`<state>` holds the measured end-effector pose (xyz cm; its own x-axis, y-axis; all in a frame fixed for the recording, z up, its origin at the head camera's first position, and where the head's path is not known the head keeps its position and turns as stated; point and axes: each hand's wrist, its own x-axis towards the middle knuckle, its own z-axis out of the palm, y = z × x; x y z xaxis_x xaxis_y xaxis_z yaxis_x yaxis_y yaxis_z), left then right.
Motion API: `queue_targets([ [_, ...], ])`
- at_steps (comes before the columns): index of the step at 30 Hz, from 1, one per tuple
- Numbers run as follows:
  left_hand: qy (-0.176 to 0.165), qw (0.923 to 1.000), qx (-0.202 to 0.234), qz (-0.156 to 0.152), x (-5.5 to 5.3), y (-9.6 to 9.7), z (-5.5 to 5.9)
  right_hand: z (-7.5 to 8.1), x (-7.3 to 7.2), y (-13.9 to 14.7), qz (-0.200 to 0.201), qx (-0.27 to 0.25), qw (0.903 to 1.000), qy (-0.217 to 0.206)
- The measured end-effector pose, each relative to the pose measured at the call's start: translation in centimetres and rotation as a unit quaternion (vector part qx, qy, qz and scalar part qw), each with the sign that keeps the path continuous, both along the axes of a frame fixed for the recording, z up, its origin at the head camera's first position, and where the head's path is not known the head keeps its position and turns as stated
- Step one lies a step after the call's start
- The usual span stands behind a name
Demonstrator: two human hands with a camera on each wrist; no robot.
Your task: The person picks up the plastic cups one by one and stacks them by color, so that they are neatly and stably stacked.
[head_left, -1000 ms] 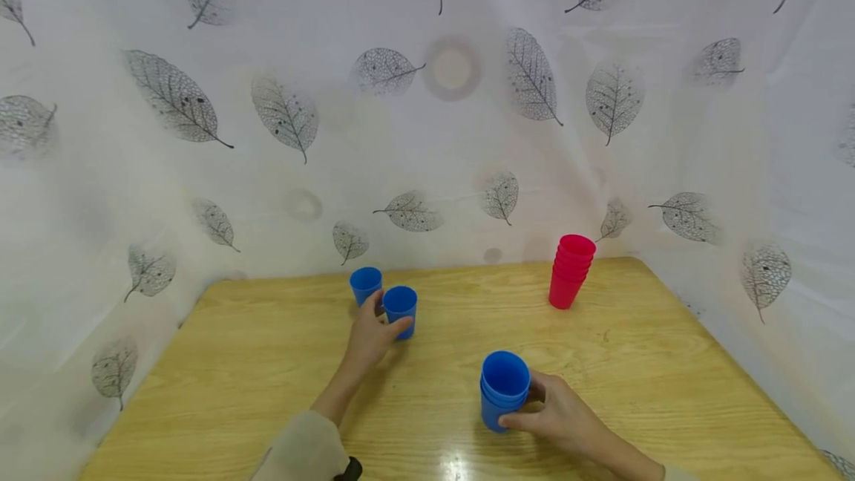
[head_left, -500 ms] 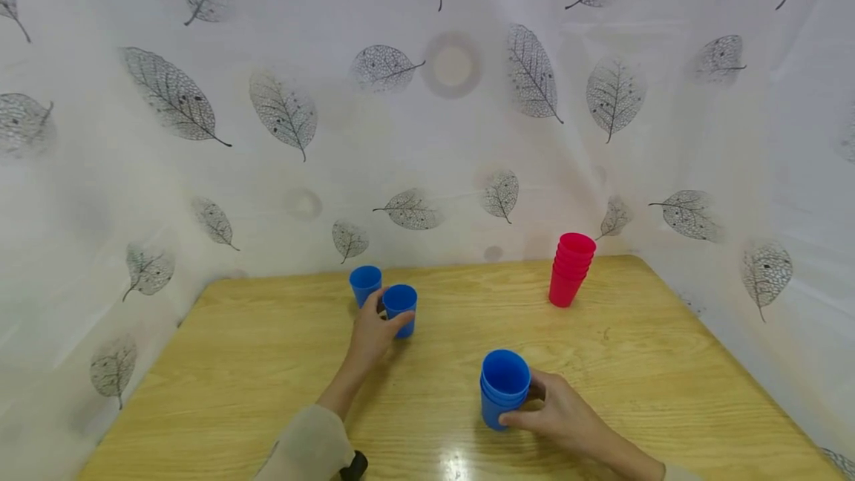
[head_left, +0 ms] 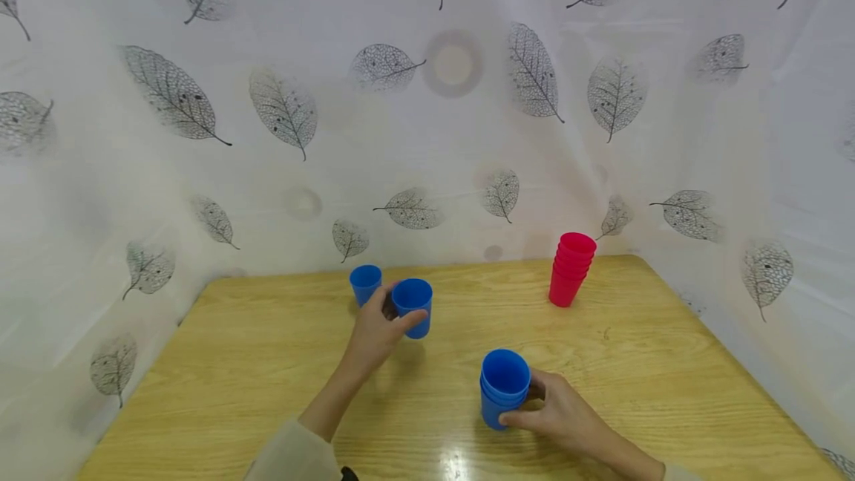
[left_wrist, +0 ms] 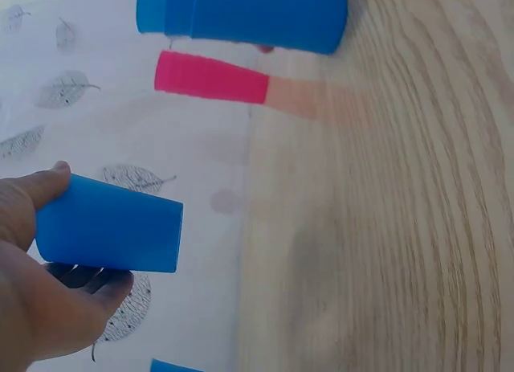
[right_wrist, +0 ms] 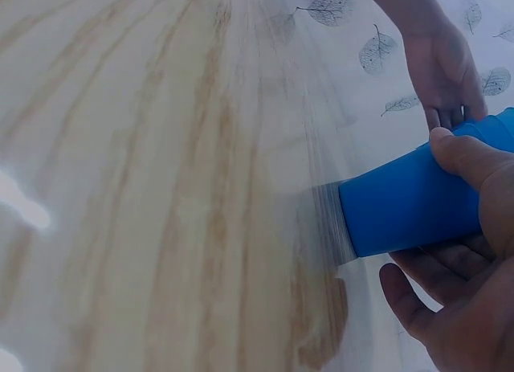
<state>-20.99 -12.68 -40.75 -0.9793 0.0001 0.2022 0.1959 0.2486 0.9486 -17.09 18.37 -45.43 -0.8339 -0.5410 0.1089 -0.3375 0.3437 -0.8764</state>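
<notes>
In the head view my left hand (head_left: 370, 334) grips a single blue cup (head_left: 419, 328) between thumb and fingers, above the table toward the back left. A gap shows between that cup (left_wrist: 120, 227) and the wood in the left wrist view. My right hand (head_left: 564, 414) holds a short stack of nested blue cups (head_left: 496, 405) upright on the table, nearer the front. Its thumb lies along the near side of the stack (right_wrist: 409, 203) in the right wrist view, with fingers around the other side. Another blue cup (head_left: 364, 282) stands behind my left hand, partly covered by it.
A stack of several red cups (head_left: 566, 284) stands at the back right of the wooden table (head_left: 641, 362). Close behind the table's far edge hangs a pale leaf-patterned sheet (head_left: 334, 184), which also runs along both sides.
The blue cup in my left hand has come up off the table and shifted slightly right, away from the cup behind it. My right hand and its stack stay in place.
</notes>
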Motion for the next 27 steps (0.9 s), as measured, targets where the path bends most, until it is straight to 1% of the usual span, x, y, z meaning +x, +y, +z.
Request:
queue_targets([
  [3,0.004,0.9998,-0.007,-0.016,1.0,0.5,1.1,0.0,0.0,0.0,0.000,0.001,1.0000,-0.005],
  [7,0.013,0.9985,-0.005,-0.053,2.1,1.5,2.4,0.0,0.0,0.0,-0.001,0.002,1.0000,-0.007],
  [12,0.019,0.9956,0.007,-0.092,3.0,2.7,3.9,0.0,-0.1,0.0,-0.003,0.003,0.9999,-0.010],
  [17,0.015,0.9941,0.009,-0.107,3.5,3.6,4.7,-0.1,-0.1,0.0,-0.001,0.000,1.0000,-0.005],
  [21,0.017,0.9934,0.006,-0.114,3.8,4.1,5.3,-0.1,-0.1,0.1,0.001,-0.001,1.0000,-0.002],
  [27,0.026,0.9912,0.014,-0.129,4.3,5.2,6.2,-0.1,-0.1,0.1,0.000,0.004,1.0000,-0.007],
])
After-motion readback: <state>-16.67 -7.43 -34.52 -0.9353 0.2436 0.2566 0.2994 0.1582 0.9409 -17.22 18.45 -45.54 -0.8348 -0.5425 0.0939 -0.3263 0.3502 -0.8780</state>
